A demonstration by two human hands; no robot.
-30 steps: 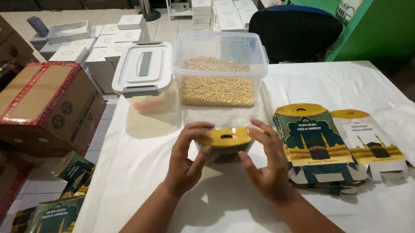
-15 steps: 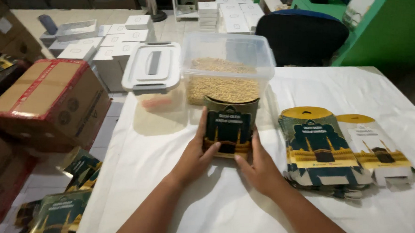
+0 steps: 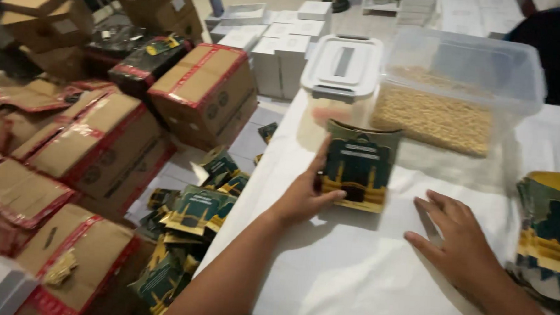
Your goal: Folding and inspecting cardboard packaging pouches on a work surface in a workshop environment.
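Observation:
My left hand (image 3: 303,193) grips a small dark green and gold carton (image 3: 359,165) by its left side, holding it upright on the white-covered table (image 3: 350,274). To the right of the carton, my right hand (image 3: 459,238) rests flat on the cloth with fingers spread, holding nothing. Just behind the carton stands a clear plastic tub (image 3: 459,90) filled with small pale grains. At the far right lies a stack of flat green and gold cartons (image 3: 551,226).
A white tub lid (image 3: 342,66) lies left of the tub. Sealed brown cardboard boxes (image 3: 201,91) with red tape crowd the floor at left. More green and gold cartons (image 3: 189,223) are heaped beside the table. White boxes (image 3: 279,38) stand behind.
The view has swung left toward the floor boxes. My right hand has let go of the carton and dropped to the cloth; only my left hand still holds it.

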